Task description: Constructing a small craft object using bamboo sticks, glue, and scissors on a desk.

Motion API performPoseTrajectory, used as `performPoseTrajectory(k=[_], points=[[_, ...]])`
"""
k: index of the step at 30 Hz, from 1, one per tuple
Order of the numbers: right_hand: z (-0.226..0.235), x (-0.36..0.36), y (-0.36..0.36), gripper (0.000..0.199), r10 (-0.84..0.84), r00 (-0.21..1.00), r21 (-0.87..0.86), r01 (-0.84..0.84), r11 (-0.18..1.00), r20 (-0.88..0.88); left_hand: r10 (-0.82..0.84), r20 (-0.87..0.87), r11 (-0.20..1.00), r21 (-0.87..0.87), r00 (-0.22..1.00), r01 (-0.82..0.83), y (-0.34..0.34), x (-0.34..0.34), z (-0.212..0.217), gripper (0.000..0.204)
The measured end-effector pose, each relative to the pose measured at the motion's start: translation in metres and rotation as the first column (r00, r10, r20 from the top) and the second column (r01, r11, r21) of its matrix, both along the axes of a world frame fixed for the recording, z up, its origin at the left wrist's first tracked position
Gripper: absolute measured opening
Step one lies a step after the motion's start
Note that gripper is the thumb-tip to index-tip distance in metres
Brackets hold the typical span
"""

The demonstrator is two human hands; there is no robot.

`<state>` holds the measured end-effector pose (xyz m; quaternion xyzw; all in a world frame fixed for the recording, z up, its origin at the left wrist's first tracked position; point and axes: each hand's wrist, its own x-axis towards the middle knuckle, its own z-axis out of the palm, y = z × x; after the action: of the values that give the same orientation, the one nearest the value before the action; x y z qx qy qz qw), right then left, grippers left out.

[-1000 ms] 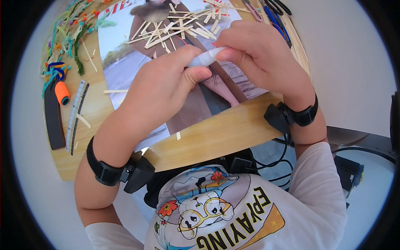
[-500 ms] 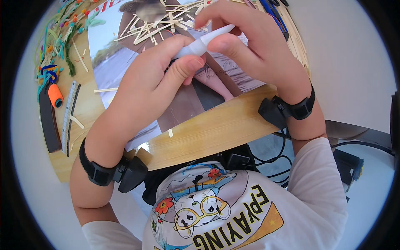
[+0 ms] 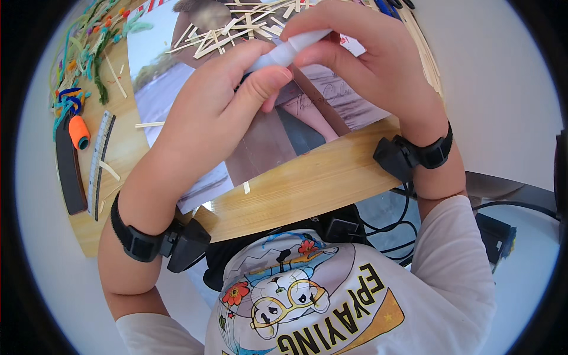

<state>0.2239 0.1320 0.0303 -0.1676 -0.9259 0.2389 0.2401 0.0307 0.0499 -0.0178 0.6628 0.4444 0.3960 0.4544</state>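
Both my hands meet over a large printed photo sheet (image 3: 266, 142) lying on a wooden table (image 3: 307, 189). My left hand (image 3: 219, 100) pinches the near end of a white glue stick-like tube (image 3: 290, 50) between thumb and fingers. My right hand (image 3: 361, 59) grips the far end of the same tube, fingers curled over it. A pile of thin wooden sticks (image 3: 236, 29) lies on the photo just beyond the hands. Each wrist carries a black band with a small black device.
At the table's left lie a clear ruler (image 3: 99, 163), a black flat bar (image 3: 68, 171), an orange capped tube (image 3: 78, 131) and a tangle of coloured yarn (image 3: 89, 53). Loose sticks scatter over the wood. Black cables (image 3: 408, 207) hang below the table's front edge.
Both hands, with the white tube between them, have shifted up and away from me across the photo. The view has tilted with them.
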Motion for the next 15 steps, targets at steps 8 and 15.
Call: performPoseTrajectory(k=[8, 15], points=[[-0.002, 0.002, 0.002, 0.021, -0.126, 0.992, -0.133, 0.121, 0.984, -0.027, 0.028, -0.004, 0.999, -0.029, 1.0, -0.028, 0.0, 0.0, 0.006, 0.032], [-0.021, -0.002, 0.02, 0.025, -0.101, 0.913, -0.552, -0.148, 0.82, -0.395, 0.028, 0.004, 0.996, -0.083, 1.0, -0.027, 0.002, -0.002, 0.011, 0.032]])
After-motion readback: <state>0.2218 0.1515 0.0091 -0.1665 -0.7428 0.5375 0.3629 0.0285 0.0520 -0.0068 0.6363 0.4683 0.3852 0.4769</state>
